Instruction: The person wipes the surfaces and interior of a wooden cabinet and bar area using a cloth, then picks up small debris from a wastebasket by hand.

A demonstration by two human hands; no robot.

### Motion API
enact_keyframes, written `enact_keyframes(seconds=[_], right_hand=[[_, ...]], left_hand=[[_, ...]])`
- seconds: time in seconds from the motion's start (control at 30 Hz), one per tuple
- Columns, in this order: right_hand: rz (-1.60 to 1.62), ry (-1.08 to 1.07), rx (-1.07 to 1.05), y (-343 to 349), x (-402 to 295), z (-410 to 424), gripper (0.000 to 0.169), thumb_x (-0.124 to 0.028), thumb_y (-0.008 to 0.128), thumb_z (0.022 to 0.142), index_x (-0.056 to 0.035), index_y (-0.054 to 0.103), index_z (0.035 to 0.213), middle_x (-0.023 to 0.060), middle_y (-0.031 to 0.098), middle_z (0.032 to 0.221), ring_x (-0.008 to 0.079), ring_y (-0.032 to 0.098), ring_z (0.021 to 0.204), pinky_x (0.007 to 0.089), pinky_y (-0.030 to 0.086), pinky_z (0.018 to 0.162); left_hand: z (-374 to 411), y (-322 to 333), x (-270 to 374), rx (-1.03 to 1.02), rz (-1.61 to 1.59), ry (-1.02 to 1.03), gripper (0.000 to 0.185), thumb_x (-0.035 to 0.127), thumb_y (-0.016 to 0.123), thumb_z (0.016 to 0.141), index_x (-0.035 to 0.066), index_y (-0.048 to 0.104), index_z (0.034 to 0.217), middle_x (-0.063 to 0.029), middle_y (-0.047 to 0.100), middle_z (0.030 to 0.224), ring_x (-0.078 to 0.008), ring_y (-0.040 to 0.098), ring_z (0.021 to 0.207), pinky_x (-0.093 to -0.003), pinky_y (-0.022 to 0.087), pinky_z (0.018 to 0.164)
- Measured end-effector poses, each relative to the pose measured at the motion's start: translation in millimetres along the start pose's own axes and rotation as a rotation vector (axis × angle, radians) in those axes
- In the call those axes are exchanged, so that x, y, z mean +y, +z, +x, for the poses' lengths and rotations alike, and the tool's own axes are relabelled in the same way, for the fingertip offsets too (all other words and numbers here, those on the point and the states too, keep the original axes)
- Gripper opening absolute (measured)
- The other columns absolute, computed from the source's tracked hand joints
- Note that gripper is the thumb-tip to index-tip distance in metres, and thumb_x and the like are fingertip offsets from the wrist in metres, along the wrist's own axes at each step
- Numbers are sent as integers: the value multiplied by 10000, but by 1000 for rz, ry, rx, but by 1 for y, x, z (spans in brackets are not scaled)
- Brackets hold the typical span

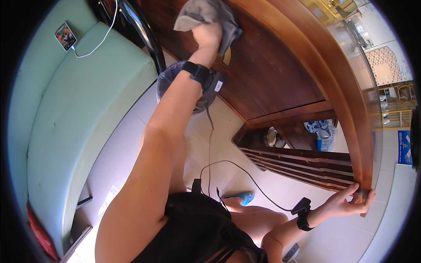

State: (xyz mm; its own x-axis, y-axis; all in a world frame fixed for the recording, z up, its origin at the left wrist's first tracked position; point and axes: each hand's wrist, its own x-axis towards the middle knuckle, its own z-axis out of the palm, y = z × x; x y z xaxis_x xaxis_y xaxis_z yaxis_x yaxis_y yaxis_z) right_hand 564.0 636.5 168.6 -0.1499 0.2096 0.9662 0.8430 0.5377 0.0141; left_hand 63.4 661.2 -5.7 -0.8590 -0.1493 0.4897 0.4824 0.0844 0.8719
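Note:
My left hand [208, 34] reaches far forward and holds a crumpled grey cloth [204, 11] against the dark wooden panel [266, 75] under the tabletop. The cloth hides most of its fingers. Out to the right, my right hand [357, 201] grips the wooden edge [357, 157] of the table near its corner, thumb on one side and fingers on the other. Each wrist wears a black strap with a small device, and a thin cable runs from each.
A lined waste bin [166, 79] stands below my left forearm. Left is a pale green padded bench [82, 85] with a charging phone [65, 36]. A slatted wooden shelf [296, 164] holds a blue-and-white ceramic item [317, 126]. A glass dish [360, 33] is on the tabletop.

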Motion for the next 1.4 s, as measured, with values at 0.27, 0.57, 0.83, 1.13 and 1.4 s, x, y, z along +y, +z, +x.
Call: enact_keyframes(seconds=[0.27,0.57,0.83,1.13,1.4], right_hand=[[-26,53,32,1,-1,-5,433,-190,618,927,-8,454,1285,154,475,1328,277,544,1152,339,544,717],[-68,82,32,7,-9,-2,438,-224,627,920,-15,458,1265,153,459,1345,262,580,1077,365,545,744],[-62,141,47,2,-13,-2,422,-201,636,913,-48,469,1269,132,496,1286,261,586,1081,384,549,776],[-84,157,7,-3,-24,0,416,-208,642,910,-93,514,1289,93,514,1299,243,561,1137,376,545,785],[-83,176,29,2,-24,4,402,-167,643,909,-77,524,1283,155,483,1224,240,567,1085,317,557,762]], left_hand=[[2,7,36,-155,23,-435,363,290,531,942,-39,640,1048,-244,654,1088,-392,606,1039,-433,485,837],[-69,9,68,16,-5,407,281,173,638,801,-8,657,1015,-222,650,1018,-413,596,1001,-465,451,904],[-78,-47,125,-494,-282,695,276,49,599,680,39,660,949,-138,606,1085,-348,579,965,-445,466,872],[5,-27,90,-390,317,920,242,131,645,667,106,728,894,-42,578,1106,-291,465,1143,-467,377,919],[82,10,26,-574,-1139,251,329,209,356,993,49,484,1251,-136,655,1024,-301,610,1000,-420,481,885]])
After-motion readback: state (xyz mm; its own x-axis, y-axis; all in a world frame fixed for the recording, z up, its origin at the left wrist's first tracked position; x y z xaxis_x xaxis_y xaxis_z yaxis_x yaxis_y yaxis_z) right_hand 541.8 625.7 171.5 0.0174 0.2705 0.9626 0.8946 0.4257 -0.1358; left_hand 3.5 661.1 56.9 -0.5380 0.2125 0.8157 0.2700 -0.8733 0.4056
